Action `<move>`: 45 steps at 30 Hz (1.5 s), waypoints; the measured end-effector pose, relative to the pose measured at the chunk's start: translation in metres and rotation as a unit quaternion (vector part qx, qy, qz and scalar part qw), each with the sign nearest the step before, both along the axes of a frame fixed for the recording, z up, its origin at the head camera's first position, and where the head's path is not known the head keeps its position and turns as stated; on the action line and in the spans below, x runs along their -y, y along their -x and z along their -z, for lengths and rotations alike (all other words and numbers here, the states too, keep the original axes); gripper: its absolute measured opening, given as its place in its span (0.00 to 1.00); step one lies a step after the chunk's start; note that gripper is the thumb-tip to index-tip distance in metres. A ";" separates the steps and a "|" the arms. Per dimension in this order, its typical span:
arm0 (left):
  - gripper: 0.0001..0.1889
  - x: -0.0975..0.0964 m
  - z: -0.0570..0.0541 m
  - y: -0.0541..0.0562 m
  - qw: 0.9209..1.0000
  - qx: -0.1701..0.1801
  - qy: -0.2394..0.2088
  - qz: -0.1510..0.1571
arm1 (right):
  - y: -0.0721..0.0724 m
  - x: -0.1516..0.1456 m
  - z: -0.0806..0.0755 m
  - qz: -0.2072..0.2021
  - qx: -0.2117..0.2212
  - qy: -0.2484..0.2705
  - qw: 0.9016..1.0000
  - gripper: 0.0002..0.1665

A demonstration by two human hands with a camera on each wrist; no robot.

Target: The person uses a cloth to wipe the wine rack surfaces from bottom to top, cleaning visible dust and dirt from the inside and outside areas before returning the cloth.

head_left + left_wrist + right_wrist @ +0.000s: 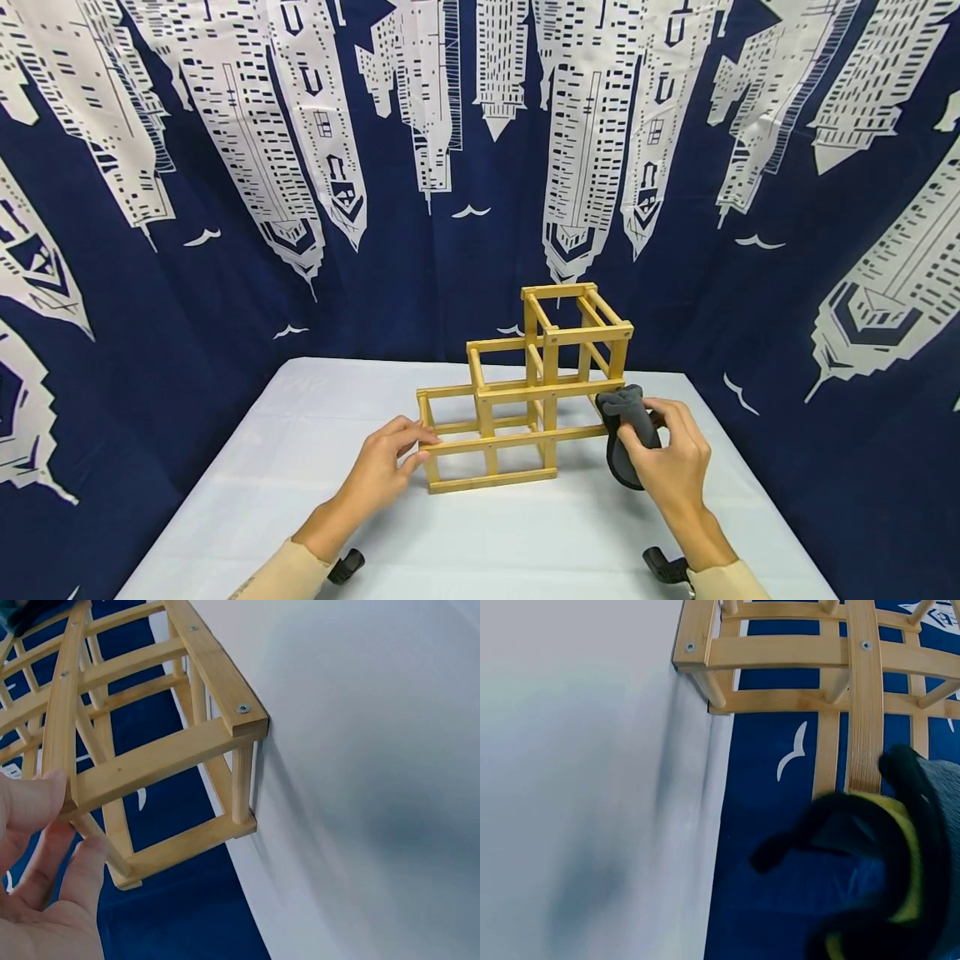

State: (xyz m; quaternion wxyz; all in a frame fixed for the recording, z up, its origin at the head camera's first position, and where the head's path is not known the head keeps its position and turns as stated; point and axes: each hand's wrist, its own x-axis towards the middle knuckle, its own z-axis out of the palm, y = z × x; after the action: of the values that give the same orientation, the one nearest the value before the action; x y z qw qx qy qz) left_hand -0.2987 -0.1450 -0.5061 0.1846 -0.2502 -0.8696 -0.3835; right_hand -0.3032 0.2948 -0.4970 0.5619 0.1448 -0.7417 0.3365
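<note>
A stepped wooden rack [517, 442] of pale slats and round rods stands on the white table. At its left end my left hand [386, 462] pinches a corner; in the left wrist view the thumb [34, 801] lies on the slat and the fingers [81, 877] are under it. My right hand [675, 458] grips a soft dark grey, slipper-like item [628, 433] with a black edge, held up against the rack's right end. Seen from the right wrist, this item [941, 847] has a yellow lining and overlaps the end of a slat; its exact kind I cannot tell.
White cloth [300, 433] covers the table. Behind and around it hangs a navy curtain [420, 283] printed with white buildings and birds. Black wrist mounts [347, 567] sit by both forearms.
</note>
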 end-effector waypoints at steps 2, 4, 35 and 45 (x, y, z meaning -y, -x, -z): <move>0.15 -0.002 -0.001 -0.002 0.999 0.029 -0.016 -0.010 | 0.000 0.003 0.000 -0.002 -0.023 0.012 1.000 0.21; 0.14 -0.004 -0.002 -0.004 0.998 0.054 -0.034 -0.017 | -0.002 0.007 0.000 -0.004 -0.036 0.025 0.999 0.20; 0.15 -0.006 0.006 -0.003 0.995 0.040 -0.087 -0.009 | 0.001 0.135 -0.014 -0.125 -0.035 -0.033 0.991 0.32; 0.15 -0.008 0.008 -0.003 0.996 0.035 -0.088 -0.004 | -0.003 0.178 -0.019 -0.146 -0.013 -0.039 0.988 0.34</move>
State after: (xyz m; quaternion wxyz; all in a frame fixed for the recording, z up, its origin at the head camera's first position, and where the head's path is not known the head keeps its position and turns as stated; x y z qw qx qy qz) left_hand -0.2954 -0.1367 -0.5137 0.1768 -0.2165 -0.8395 -0.4660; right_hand -0.2997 0.1172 -0.4776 0.5102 0.2782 -0.7176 0.3839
